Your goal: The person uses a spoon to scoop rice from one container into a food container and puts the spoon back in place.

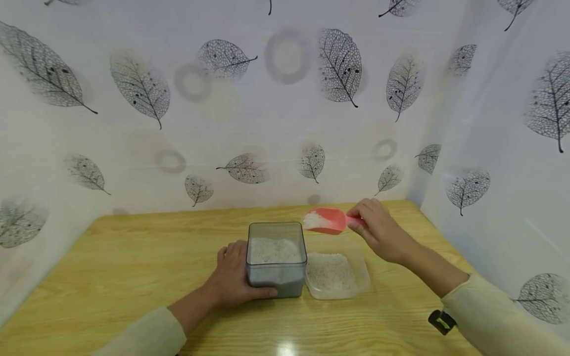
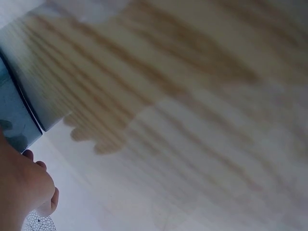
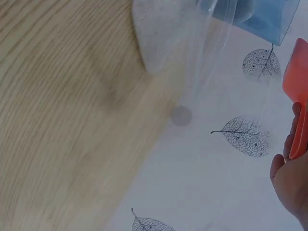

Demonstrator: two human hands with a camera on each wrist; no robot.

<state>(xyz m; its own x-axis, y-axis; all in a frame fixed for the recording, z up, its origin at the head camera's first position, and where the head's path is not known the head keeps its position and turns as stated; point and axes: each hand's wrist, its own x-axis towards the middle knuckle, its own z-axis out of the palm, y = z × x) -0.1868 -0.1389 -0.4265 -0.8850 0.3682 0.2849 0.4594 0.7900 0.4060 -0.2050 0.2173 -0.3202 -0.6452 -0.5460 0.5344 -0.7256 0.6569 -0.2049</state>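
My right hand (image 1: 378, 230) grips the handle of a red-pink scoop (image 1: 335, 221), held in the air above the back of a clear shallow container (image 1: 362, 282). White rice-like grains (image 1: 314, 220) lie in the scoop's front end. In the right wrist view the scoop (image 3: 297, 79) shows at the right edge, its handle across the fingers. My left hand (image 1: 236, 277) holds a grey see-through square container (image 1: 280, 282) from its left side, thumb along the front and fingers behind. White grains (image 1: 275, 250) fill much of it. The left wrist view shows only part of this hand (image 2: 26, 185).
The clear container stands against the grey one's right side, with a layer of white grains (image 1: 331, 272) inside. Both stand on a wood-grain table (image 1: 147, 267). A leaf-printed white curtain (image 1: 267, 118) rises behind the table and along its sides.
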